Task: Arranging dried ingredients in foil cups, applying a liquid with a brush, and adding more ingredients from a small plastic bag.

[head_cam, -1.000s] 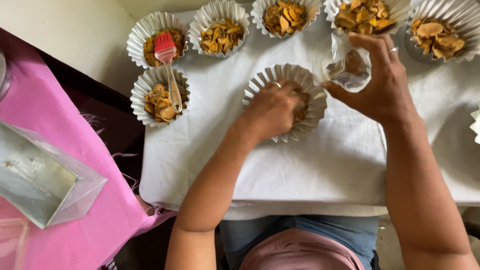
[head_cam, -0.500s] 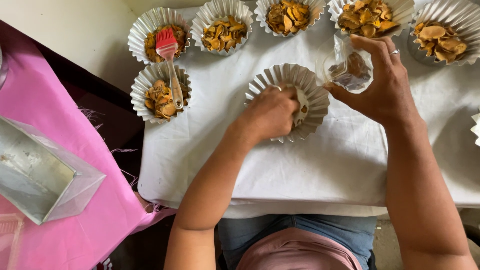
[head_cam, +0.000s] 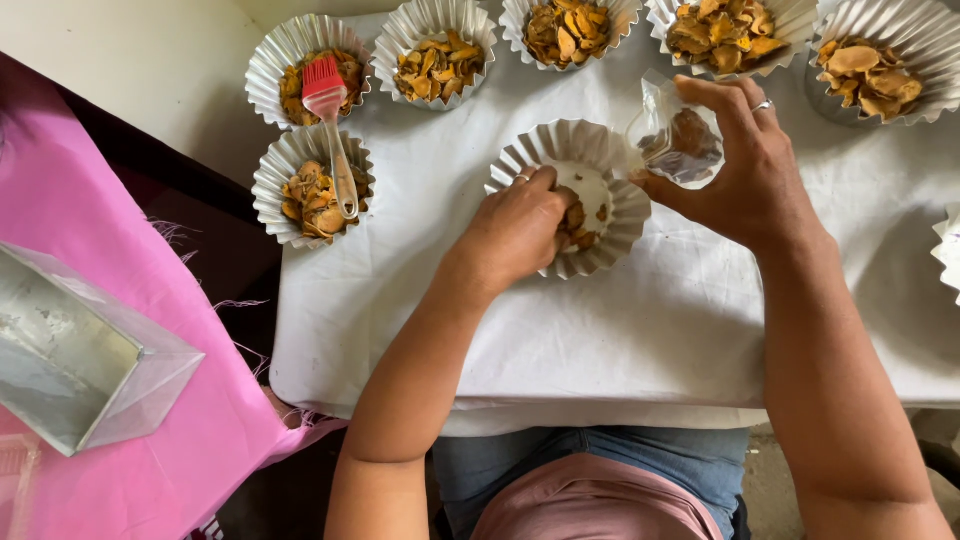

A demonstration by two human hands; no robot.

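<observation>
I saw six fluted foil cups holding orange-brown dried slices along the far and left of the white-clothed counter [head_cam: 640, 330]; the nearer-centre fluted foil cup [head_cam: 575, 195] held only a few pieces, so filling looked approx. one cup short of done. My left hand [head_cam: 515, 230] was curled, fingers pinching slices inside that cup. My right hand [head_cam: 745, 170] gripped a small clear plastic bag [head_cam: 675, 140], tilted at the cup's right rim. Vs. 1 s ago: left hand sat lower-left in the cup, more bare base showed.
</observation>
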